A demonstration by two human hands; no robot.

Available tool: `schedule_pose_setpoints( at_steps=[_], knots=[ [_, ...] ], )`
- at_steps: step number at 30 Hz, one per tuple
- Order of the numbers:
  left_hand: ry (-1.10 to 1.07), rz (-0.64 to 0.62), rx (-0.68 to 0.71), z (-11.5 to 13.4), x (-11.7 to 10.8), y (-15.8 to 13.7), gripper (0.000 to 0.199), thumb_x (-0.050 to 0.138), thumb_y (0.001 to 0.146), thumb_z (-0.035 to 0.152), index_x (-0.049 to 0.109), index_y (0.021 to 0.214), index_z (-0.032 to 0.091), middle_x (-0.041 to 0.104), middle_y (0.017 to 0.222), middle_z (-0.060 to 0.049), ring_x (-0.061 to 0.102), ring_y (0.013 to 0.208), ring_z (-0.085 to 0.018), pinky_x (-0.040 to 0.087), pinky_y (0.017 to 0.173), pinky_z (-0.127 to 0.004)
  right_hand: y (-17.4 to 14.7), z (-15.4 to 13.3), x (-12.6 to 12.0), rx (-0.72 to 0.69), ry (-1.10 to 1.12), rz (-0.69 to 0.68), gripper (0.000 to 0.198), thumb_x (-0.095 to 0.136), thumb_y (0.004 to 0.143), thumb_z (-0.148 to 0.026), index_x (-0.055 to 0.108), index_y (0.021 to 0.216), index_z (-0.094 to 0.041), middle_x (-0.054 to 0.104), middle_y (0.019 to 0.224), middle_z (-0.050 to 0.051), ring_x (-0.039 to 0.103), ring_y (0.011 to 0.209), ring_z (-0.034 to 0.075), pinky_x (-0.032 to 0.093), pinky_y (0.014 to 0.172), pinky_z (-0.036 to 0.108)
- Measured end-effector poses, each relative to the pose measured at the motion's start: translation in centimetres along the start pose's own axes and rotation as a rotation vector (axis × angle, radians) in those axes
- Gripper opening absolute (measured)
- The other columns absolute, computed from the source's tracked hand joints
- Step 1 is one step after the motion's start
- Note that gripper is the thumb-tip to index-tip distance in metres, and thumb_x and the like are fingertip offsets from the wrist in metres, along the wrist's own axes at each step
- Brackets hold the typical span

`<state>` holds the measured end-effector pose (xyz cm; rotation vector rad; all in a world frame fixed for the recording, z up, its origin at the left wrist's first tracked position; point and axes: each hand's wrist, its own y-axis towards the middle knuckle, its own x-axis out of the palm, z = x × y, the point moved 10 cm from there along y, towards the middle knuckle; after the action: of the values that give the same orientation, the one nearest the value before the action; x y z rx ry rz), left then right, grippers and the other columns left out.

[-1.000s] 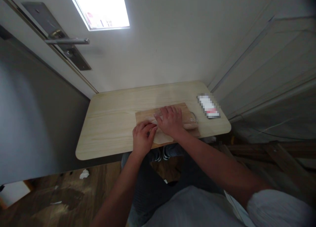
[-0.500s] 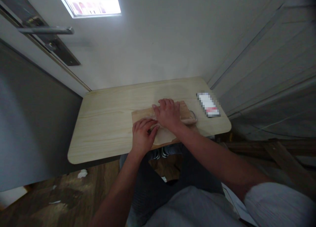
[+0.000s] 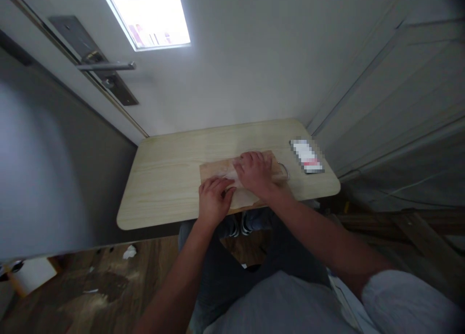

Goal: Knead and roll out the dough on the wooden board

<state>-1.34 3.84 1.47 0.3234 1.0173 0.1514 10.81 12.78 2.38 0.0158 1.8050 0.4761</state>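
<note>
A wooden cutting board with a wire handle at its right end lies near the table's front edge. A pale, thin, partly see-through sheet is spread over it, with a raised fold or roll along the middle; its material is unclear. My left hand rests curved on the left part of the sheet, thumb apart from the fingers. Lying across the fold to its right, my right hand has its fingers stretched toward the far side. Both palms hide part of the sheet.
The light wood-grain table stands against a white door with a lever handle and a bright window pane. A phone, its screen blurred out, lies at the table's right end. Crumpled white paper is on the floor at left.
The camera view has shifted a little, so the door and table sit further right and lower. My right hand has slid slightly right along the sheet; the left stays nearly in place.
</note>
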Motion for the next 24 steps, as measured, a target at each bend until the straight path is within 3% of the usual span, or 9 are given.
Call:
schedule_pose_setpoints(
  at_steps=[7, 15, 18, 21, 24],
  knots=[
    [0.011, 0.011, -0.037, 0.8, -0.2, -0.7, 0.019, 0.058, 0.093, 0.033, 0.067, 0.107, 0.024, 0.070, 0.111, -0.005, 0.058, 0.110, -0.024, 0.041, 0.097, -0.041, -2.2, 4.2, -0.6, 0.034, -0.055, -0.011, 0.042, 0.036, 0.100, -0.048, 0.062, 0.116, -0.019, 0.065, 0.124, 0.015, 0.050, 0.118, 0.030, 0.022, 0.106, 0.053],
    [0.275, 0.002, -0.206, 1.8, -0.1, 0.0, 0.025, 0.044, 0.098, 0.037, 0.063, 0.092, 0.021, 0.069, 0.097, -0.009, 0.058, 0.103, -0.028, 0.041, 0.093, -0.045, -2.6, 3.5, 0.2, -0.008, -0.099, -0.077, 0.048, 0.031, 0.101, -0.037, 0.049, 0.143, -0.023, 0.049, 0.149, 0.012, 0.036, 0.138, 0.034, 0.015, 0.111, 0.063],
    [0.362, 0.003, -0.225, 2.2, 0.4, 1.4, 0.025, 0.043, 0.097, 0.032, 0.062, 0.108, 0.019, 0.067, 0.112, -0.012, 0.056, 0.112, -0.030, 0.038, 0.100, -0.049, -2.3, 3.2, 0.3, -0.027, -0.100, -0.092, 0.048, 0.032, 0.101, -0.036, 0.047, 0.145, -0.027, 0.046, 0.152, 0.009, 0.035, 0.139, 0.034, 0.014, 0.112, 0.063],
    [0.372, 0.002, -0.207, 2.2, 1.2, 2.5, 0.037, 0.038, 0.097, 0.029, 0.053, 0.130, 0.019, 0.059, 0.135, -0.012, 0.048, 0.127, -0.031, 0.031, 0.108, -0.054, -2.0, 3.1, 0.3, -0.036, -0.091, -0.091, 0.048, 0.033, 0.101, -0.036, 0.046, 0.147, -0.028, 0.044, 0.153, 0.008, 0.035, 0.139, 0.034, 0.013, 0.113, 0.062],
    [0.364, -0.029, -0.200, 1.5, 2.1, 2.8, 0.044, 0.034, 0.099, 0.031, 0.047, 0.140, 0.021, 0.051, 0.146, -0.011, 0.040, 0.136, -0.031, 0.026, 0.113, -0.058, -1.8, 3.1, 0.4, -0.038, -0.079, -0.095, 0.049, 0.035, 0.100, -0.037, 0.044, 0.147, -0.028, 0.044, 0.153, 0.009, 0.034, 0.139, 0.035, 0.013, 0.112, 0.062]
  ],
)
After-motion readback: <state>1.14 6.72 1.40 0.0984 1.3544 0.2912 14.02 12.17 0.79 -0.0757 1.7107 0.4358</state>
